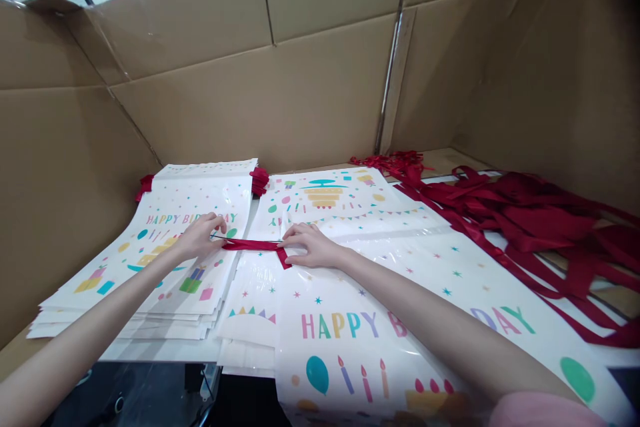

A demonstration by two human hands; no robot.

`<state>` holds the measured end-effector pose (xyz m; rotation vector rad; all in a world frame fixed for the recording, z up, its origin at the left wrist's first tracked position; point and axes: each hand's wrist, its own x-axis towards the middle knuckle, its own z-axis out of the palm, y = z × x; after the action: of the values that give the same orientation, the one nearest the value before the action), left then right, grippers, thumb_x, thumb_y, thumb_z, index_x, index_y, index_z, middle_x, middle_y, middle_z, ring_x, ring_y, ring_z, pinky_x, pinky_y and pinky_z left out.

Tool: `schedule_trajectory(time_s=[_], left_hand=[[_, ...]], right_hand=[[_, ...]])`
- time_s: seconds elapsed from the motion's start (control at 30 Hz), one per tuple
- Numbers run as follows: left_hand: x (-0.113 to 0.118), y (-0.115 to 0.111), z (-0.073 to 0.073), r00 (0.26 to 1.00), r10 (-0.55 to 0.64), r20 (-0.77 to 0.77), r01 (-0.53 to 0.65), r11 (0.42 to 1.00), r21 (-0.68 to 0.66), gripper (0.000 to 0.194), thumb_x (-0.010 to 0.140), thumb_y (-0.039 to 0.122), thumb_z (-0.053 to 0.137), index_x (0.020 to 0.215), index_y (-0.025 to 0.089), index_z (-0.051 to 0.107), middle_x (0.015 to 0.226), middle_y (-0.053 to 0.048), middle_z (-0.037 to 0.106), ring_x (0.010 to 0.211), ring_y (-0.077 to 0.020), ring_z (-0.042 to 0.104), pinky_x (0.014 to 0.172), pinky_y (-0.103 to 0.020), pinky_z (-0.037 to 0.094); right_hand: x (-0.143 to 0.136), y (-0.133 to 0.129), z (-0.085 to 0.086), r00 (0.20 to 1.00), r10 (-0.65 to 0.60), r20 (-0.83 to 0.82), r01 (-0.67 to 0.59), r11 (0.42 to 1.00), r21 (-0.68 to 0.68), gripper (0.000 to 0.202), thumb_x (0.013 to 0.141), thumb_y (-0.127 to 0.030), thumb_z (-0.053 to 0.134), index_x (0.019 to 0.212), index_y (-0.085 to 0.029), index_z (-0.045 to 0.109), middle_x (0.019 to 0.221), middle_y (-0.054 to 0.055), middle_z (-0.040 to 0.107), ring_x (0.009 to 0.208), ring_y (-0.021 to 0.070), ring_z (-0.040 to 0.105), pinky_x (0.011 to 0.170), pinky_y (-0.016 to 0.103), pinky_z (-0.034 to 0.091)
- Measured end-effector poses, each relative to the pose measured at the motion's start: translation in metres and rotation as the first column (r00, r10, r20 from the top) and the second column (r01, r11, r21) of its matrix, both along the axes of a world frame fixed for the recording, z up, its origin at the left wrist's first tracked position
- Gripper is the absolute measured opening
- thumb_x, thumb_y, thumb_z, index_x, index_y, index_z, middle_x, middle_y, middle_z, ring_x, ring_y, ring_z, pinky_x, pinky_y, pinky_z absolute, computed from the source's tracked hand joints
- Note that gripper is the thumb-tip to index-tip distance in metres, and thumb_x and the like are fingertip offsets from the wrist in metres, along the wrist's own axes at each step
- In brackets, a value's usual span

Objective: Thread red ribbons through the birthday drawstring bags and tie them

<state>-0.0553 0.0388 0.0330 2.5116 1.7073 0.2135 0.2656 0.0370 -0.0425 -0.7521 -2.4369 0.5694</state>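
Note:
A red ribbon (pixel 253 245) is stretched sideways between my two hands over a printed white sheet (pixel 345 287) reading "HAPPY BIRTHDAY". My left hand (pixel 203 237) has its fingers closed at the ribbon's left end. A thin dark strand runs along the ribbon's upper edge to these fingertips; what it is I cannot make out. My right hand (pixel 314 245) pinches the other end, where a short piece of ribbon bends down under the fingers. Beneath my left hand lies a stack of similar sheets (pixel 170 280), with red ribbon bunches (pixel 259 181) at its far corners.
Tall cardboard walls (pixel 210 107) enclose the table at the back and sides. Many loose red ribbons (pixel 540 213) lie tangled on the right, beside a smaller red heap (pixel 395 163) at the back. The front sheet hangs over the table's near edge.

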Motion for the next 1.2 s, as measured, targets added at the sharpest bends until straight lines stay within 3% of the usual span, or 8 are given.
schedule_trajectory(time_s=[0.17,0.3,0.43,0.53,0.67,0.83,1.0,1.2], left_hand=[[-0.004,-0.009,-0.014,0.931,0.17,0.323,-0.108,0.974,-0.202,0.03,0.074,0.047,0.057,0.079,0.018,0.062,0.075,-0.003,0.065,0.07,-0.0199,0.058,0.063,-0.027,0.042],[0.001,-0.014,-0.015,0.687,0.344,0.639,-0.068,0.907,-0.416,0.037,0.067,0.048,0.069,0.083,0.016,0.063,0.083,-0.005,0.067,0.079,-0.0208,0.062,0.069,-0.029,0.046],[0.004,-0.018,-0.012,0.476,0.468,0.745,0.034,0.836,-0.547,0.033,0.065,0.035,0.076,0.089,0.016,0.063,0.086,-0.004,0.067,0.082,-0.0175,0.062,0.076,-0.028,0.047],[0.004,-0.02,-0.012,0.403,0.492,0.772,0.111,0.811,-0.575,0.029,0.069,0.031,0.074,0.092,0.018,0.063,0.09,-0.003,0.067,0.087,-0.0167,0.061,0.081,-0.028,0.047],[0.004,-0.023,-0.013,0.464,0.492,0.737,0.085,0.803,-0.59,0.026,0.073,0.036,0.071,0.09,0.02,0.062,0.088,-0.003,0.065,0.082,-0.0166,0.062,0.073,-0.026,0.047],[0.005,-0.028,-0.004,0.72,0.339,0.606,0.041,0.85,-0.525,0.028,0.076,0.047,0.063,0.077,0.019,0.061,0.077,-0.001,0.061,0.071,-0.0159,0.058,0.063,-0.024,0.043],[-0.007,-0.02,0.004,0.895,0.122,0.43,0.026,0.946,-0.323,0.031,0.07,0.049,0.064,0.065,0.019,0.064,0.091,-0.006,0.062,0.089,-0.0239,0.057,0.074,-0.029,0.044],[-0.047,0.001,-0.01,0.967,0.135,0.214,-0.133,0.991,-0.023,0.039,0.072,0.057,0.058,0.087,0.022,0.067,0.096,-0.007,0.063,0.097,-0.0265,0.052,0.082,-0.032,0.04]], right_hand=[[0.0,-0.001,0.001,1.0,-0.006,0.01,0.006,1.0,-0.005,0.039,0.079,-0.046,0.063,0.114,-0.029,0.064,0.11,0.006,0.058,0.107,0.0235,0.048,0.089,0.039,0.031],[0.0,-0.001,0.003,1.0,-0.006,0.017,0.006,1.0,-0.012,0.04,0.078,-0.045,0.064,0.115,-0.029,0.064,0.109,0.006,0.058,0.108,0.0238,0.048,0.09,0.039,0.031],[0.0,-0.001,0.004,1.0,-0.009,0.022,0.01,1.0,-0.012,0.04,0.078,-0.045,0.064,0.114,-0.028,0.065,0.109,0.006,0.058,0.107,0.0238,0.048,0.089,0.038,0.031],[-0.001,0.0,0.003,1.0,-0.014,0.021,0.014,1.0,-0.01,0.039,0.078,-0.045,0.065,0.113,-0.028,0.065,0.109,0.006,0.058,0.106,0.0234,0.048,0.089,0.038,0.031],[-0.001,0.0,0.002,1.0,-0.012,0.017,0.012,1.0,-0.01,0.039,0.078,-0.045,0.065,0.113,-0.028,0.065,0.109,0.006,0.058,0.106,0.0232,0.048,0.09,0.039,0.031],[0.0,0.0,0.002,1.0,-0.007,0.008,0.007,1.0,-0.005,0.039,0.078,-0.045,0.065,0.113,-0.028,0.065,0.109,0.006,0.058,0.105,0.0229,0.049,0.089,0.039,0.031],[-0.001,0.0,0.002,1.0,-0.01,0.006,0.01,1.0,0.0,0.038,0.078,-0.045,0.065,0.111,-0.027,0.065,0.109,0.007,0.058,0.106,0.0232,0.049,0.091,0.039,0.03],[0.002,0.0,0.002,0.992,-0.123,0.017,0.123,0.992,-0.011,0.06,0.068,-0.055,0.069,0.12,-0.026,0.057,0.117,0.008,0.056,0.113,0.0262,0.046,0.097,0.043,0.028]])
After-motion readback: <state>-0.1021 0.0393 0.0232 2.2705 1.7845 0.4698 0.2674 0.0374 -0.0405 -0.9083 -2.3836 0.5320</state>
